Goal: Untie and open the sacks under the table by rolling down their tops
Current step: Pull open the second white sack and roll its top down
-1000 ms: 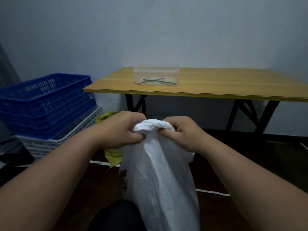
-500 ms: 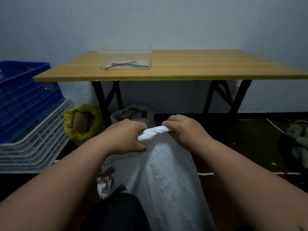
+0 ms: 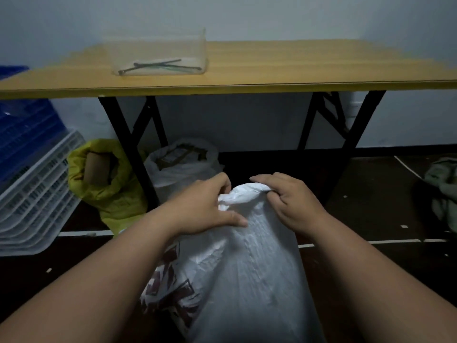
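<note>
White sack (image 3: 247, 268), upright on the floor before the table (image 3: 272, 80), at 6 o'clock. My left hand (image 3: 205, 206) grips its bunched top from 9 o'clock; my right hand (image 3: 286, 201), fingers curled, grips it from 3 o'clock.

The white sack (image 3: 249, 276) looks like woven plastic, crinkled with a faint sheen. The yellow sack (image 3: 112, 196) looks alike, duller. The table (image 3: 284, 68) has a smooth wood-look top on matt black metal legs. The box (image 3: 158, 54) is clear plastic; the crates (image 3: 34, 201) are moulded plastic lattice.
</note>
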